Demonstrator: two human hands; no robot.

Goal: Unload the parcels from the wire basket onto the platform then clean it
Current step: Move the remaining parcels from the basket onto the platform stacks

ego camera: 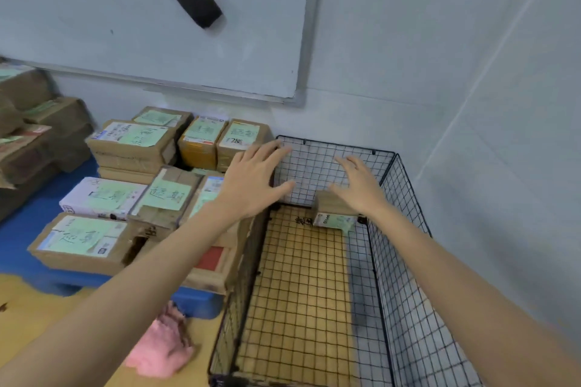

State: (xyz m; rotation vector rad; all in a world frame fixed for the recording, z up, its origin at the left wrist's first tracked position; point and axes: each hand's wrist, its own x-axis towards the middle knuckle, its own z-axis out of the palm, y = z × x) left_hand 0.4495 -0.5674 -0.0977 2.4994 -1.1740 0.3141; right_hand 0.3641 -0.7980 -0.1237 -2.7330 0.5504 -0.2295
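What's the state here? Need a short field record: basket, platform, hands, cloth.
basket: wire basket on the floor by the wall; one small parcel left in its far right corner
platform: blue platform left of the basket, loaded with stacked parcels
left hand: left hand open, over the basket's far left corner, holds nothing
right hand: right hand open, over the small parcel; contact unclear
cloth: pink cloth on the floor left of the basket, untouched

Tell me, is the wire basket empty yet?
Almost empty: one small parcel sits in the far corner of the wire basket.
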